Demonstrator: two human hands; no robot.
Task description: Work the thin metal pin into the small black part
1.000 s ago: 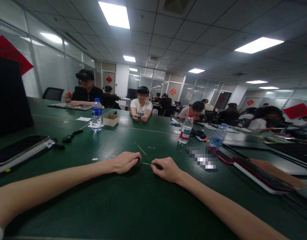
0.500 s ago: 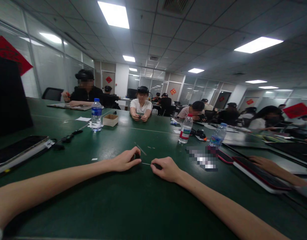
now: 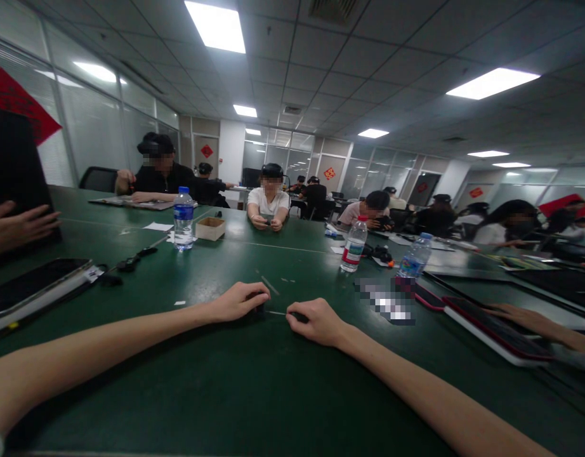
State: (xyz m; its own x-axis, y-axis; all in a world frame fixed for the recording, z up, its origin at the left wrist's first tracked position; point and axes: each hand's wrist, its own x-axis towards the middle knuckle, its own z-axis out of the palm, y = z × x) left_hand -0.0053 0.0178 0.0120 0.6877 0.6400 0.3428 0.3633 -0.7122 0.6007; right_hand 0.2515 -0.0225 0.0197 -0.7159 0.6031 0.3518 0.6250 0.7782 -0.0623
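Note:
My left hand rests low over the green table, its fingers closed together and the tips pointing right. Something dark shows under those fingertips, perhaps only shadow. Across a small gap, my right hand lies on the tabletop with thumb and index finger curled into a pinch. A thin pale line runs between the two hands and meets the right fingertips; whether it is a thin stick, a thread or a mark on the table I cannot tell. What either hand holds is hidden or too small to name.
Water bottles stand beyond my hands: one at left, one red-capped, one blue-capped. A small open box sits farther back. Another person's hand touches a black panel at left; a neighbour's hand is at right beside a tablet-like device.
My left fingers have closed downward, and the gap by the thumb no longer shows. My right hand is nearly still. Another person's hand has come in at the left edge.

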